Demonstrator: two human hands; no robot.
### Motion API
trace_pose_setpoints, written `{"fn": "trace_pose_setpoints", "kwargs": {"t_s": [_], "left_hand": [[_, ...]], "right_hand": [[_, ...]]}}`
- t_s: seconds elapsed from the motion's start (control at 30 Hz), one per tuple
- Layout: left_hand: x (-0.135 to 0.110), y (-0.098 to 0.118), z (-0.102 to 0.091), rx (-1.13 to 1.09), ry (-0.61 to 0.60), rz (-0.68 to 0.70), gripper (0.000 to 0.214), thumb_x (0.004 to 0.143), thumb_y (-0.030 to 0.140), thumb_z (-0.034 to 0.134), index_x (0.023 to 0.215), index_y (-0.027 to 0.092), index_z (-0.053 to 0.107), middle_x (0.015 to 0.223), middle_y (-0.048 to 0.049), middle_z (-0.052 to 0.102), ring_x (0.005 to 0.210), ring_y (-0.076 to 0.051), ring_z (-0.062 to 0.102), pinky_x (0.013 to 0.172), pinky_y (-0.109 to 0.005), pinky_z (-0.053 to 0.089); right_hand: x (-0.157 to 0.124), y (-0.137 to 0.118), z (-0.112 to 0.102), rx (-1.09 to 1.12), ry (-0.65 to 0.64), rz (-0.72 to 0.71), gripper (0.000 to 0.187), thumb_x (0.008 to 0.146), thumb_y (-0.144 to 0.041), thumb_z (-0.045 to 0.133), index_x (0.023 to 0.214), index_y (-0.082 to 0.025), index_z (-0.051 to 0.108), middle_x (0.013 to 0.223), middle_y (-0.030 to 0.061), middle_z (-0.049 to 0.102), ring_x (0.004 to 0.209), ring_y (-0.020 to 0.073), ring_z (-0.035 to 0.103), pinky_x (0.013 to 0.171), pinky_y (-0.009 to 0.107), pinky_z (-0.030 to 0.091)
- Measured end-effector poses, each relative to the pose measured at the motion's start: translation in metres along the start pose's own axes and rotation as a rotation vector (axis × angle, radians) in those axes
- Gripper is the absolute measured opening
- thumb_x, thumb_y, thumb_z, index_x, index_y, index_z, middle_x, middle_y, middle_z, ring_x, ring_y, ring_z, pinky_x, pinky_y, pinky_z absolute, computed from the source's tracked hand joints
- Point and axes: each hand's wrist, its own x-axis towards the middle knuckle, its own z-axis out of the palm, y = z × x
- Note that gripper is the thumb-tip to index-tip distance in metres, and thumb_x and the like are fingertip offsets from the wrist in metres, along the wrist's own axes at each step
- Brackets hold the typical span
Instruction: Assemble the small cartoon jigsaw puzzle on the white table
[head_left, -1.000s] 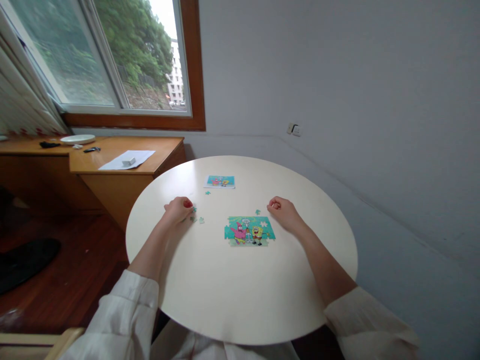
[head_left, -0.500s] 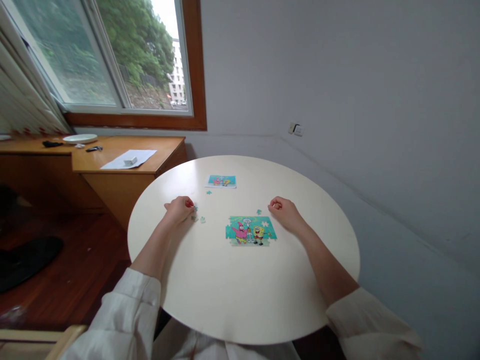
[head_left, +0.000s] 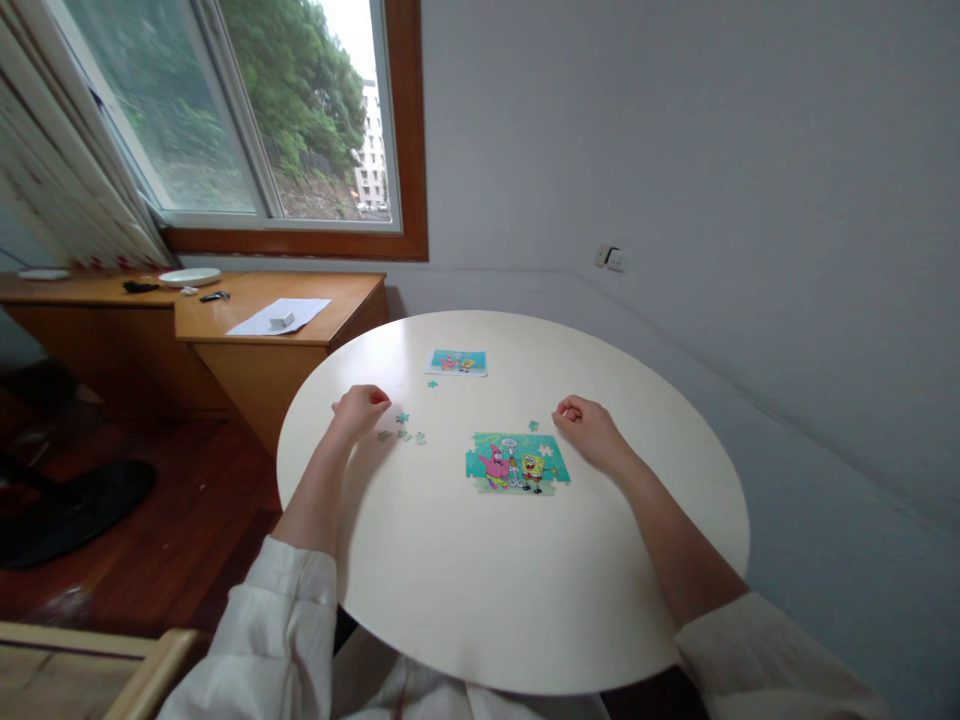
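Two hands: both rest on the round white table (head_left: pixel 517 600), well apart, one either side of the puzzle.
Left hand (head_left: pixel 358 410): curled loosely, fingers folded in; whether it holds anything cannot be told.
Loose pieces (head_left: pixel 405 434): a few teal bits lie just beside the left hand, apart from each other.
Right hand (head_left: pixel 589 425): closed in a soft fist, near the puzzle's upper right corner; nothing visible in it.
Puzzle (head_left: pixel 517 462): partly joined cartoon picture, flat, mid-table between the hands.
Single piece (head_left: pixel 533 426): lies just above the puzzle, near the right hand.
Reference card (head_left: pixel 457 361): small picture at the far side.
Wooden desk (head_left: pixel 300 335): beyond the table, under the window.
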Motion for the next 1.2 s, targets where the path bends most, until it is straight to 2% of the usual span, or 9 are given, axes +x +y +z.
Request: {"fn": "trace_pose_setpoints", "kwargs": {"t_s": [0.2,0.47,0.93,1.2], "left_hand": [[0.002,-0.006,0.001,0.01,-0.126,-0.029,0.017,0.069,0.029,0.054,0.075,0.017,0.064,0.078,-0.0048,0.066,0.074,-0.021,0.058,0.067,-0.03,0.038],[0.009,-0.012,0.006,-0.01,-0.064,-0.038,0.019,0.07,0.029,0.051,0.077,0.017,0.065,0.078,-0.0044,0.067,0.074,-0.019,0.058,0.065,-0.028,0.038],[0.006,-0.005,0.008,0.008,-0.066,-0.056,0.02,0.07,0.018,0.046,0.078,0.02,0.065,0.083,-0.0024,0.067,0.08,-0.02,0.058,0.075,-0.031,0.035],[-0.002,0.006,0.019,0.103,-0.048,0.041,0.02,0.066,0.033,0.058,0.08,0.02,0.063,0.082,-0.0028,0.067,0.08,-0.022,0.058,0.079,-0.035,0.033]], "right_hand": [[0.002,0.004,0.002,0.011,0.0,0.0,0.014,0.065,-0.03,0.049,0.067,-0.017,0.053,0.05,-0.0036,0.045,0.046,0.009,0.039,0.045,0.021,0.028],[0.003,0.01,0.003,0.014,0.0,-0.012,0.016,0.065,-0.032,0.049,0.067,-0.017,0.054,0.051,-0.003,0.046,0.046,0.0091,0.039,0.044,0.021,0.028],[0.002,0.005,0.002,0.019,-0.003,0.002,0.015,0.065,-0.031,0.049,0.066,-0.017,0.053,0.05,-0.0033,0.046,0.046,0.0089,0.039,0.044,0.021,0.028],[0.0,0.004,0.002,0.022,-0.013,-0.011,0.016,0.066,-0.031,0.048,0.067,-0.016,0.054,0.05,-0.0033,0.046,0.047,0.0091,0.039,0.045,0.021,0.027]]}}
